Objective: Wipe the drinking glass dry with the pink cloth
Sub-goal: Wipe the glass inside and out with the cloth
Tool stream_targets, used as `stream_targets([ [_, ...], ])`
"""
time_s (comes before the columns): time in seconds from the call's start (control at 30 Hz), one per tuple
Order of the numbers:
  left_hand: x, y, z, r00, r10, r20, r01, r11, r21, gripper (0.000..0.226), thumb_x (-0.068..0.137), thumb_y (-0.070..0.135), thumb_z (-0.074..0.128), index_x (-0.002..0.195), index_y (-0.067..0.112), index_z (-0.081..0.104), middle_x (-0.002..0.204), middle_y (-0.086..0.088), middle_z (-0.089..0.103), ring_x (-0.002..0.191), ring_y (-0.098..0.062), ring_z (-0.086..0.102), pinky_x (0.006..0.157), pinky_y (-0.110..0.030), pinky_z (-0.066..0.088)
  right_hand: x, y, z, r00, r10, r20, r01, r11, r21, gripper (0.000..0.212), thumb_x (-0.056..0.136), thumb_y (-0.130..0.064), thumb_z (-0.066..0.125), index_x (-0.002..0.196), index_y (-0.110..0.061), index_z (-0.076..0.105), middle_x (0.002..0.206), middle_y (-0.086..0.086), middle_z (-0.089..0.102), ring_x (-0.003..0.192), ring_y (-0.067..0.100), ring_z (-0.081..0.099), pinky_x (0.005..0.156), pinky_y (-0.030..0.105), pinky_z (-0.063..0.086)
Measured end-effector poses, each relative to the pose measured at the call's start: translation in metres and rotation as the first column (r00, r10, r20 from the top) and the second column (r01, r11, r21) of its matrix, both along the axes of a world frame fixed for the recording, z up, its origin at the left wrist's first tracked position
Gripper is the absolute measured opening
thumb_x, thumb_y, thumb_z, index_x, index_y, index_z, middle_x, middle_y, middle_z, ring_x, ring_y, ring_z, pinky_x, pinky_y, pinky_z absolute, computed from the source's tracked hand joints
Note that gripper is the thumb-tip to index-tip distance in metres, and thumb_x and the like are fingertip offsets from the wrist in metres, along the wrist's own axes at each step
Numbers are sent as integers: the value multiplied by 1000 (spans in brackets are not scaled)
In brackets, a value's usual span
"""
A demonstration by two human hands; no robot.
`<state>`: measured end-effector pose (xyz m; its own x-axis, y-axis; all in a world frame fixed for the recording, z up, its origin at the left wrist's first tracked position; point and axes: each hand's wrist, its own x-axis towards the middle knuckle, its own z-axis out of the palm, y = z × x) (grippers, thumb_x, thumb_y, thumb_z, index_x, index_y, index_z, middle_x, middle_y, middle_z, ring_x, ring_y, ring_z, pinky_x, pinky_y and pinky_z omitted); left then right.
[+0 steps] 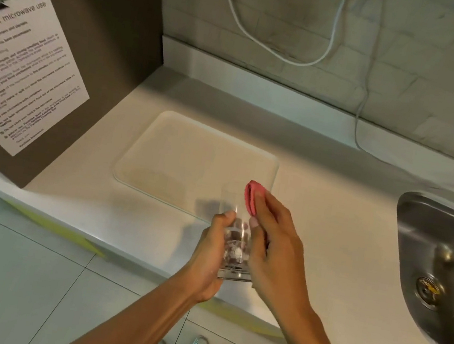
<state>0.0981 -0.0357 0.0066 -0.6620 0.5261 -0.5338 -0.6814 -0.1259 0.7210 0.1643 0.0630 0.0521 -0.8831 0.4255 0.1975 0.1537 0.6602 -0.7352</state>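
A clear drinking glass (235,233) is held tilted above the front of the counter, its thick base toward me and its mouth pointing away. My left hand (210,254) wraps around its left side. My right hand (273,245) presses a folded pink cloth (252,198) against the glass's right side near the rim. Only a small bunch of the cloth shows above my fingers; the rest is hidden in my palm.
A pale tray (162,158) lies on the white counter (332,219) just beyond the glass. A steel sink (438,267) is at the right. A brown cabinet with a microwave notice (17,70) stands left. A white cable (359,125) hangs along the tiled wall.
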Motion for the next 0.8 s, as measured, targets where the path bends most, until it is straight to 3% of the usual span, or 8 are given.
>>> stream_targets([
  [0.13, -10, 6, 10, 999, 40, -2, -40, 998, 55, 64, 105, 53, 40, 127, 5, 75, 112, -23, 79, 98, -32, 78, 72, -36, 63, -6, -6, 10, 999, 36, 8, -37, 997, 63, 56, 103, -6, 52, 154, -27, 44, 158, -5, 43, 141, 13, 45, 118, 28, 38],
  [0.23, -20, 0, 13, 997, 66, -31, -64, 997, 47, 69, 105, 56, 38, 120, 3, 80, 100, -21, 80, 87, -29, 78, 67, -32, 62, 29, -22, 1, 993, 121, 3, -121, 992, 48, 52, 105, -18, 48, 155, -30, 42, 159, -8, 40, 145, 10, 41, 116, 37, 42],
  [0.3, -13, -3, 10, 998, 50, -24, -49, 998, 32, 68, 105, 56, 40, 115, 1, 79, 95, -20, 79, 81, -28, 77, 65, -32, 61, 34, -19, 0, 995, 103, -7, -103, 995, -12, 52, 105, -14, 50, 153, -33, 43, 157, -10, 42, 142, 1, 41, 114, 29, 43],
  [0.4, 5, -3, 6, 1000, 7, -15, -6, 999, 41, 58, 106, 54, 42, 108, 9, 78, 92, -18, 80, 79, -28, 79, 65, -34, 63, 14, -6, 9, 1000, 5, -3, -5, 998, -67, 53, 105, -8, 50, 152, -31, 44, 154, -7, 47, 129, -15, 42, 106, 3, 35],
  [0.57, -7, -11, 10, 997, 75, -26, -73, 996, 56, 65, 105, 55, 41, 114, 0, 75, 85, -16, 78, 72, -27, 76, 60, -32, 60, 44, -33, -2, 991, 119, 53, -120, 993, 8, 55, 105, -17, 50, 156, -34, 38, 161, -9, 38, 146, 8, 39, 118, 33, 39],
  [0.67, -6, -15, 10, 997, 75, -31, -75, 997, 15, 58, 105, 56, 41, 109, 5, 68, 85, -16, 75, 72, -26, 73, 63, -33, 59, 59, -36, -9, 993, 106, 56, -104, 994, -28, 53, 104, -15, 53, 153, -34, 42, 157, -12, 41, 144, 3, 39, 118, 31, 40],
  [0.8, 8, -11, 10, 1000, 16, 3, -16, 999, 52, 59, 105, 54, 41, 115, 6, 76, 92, -17, 79, 79, -26, 78, 65, -34, 63, 33, -22, 7, 1000, 14, -4, -15, 998, -68, 53, 106, -10, 50, 153, -32, 44, 154, -13, 44, 140, -3, 42, 116, 21, 38],
])
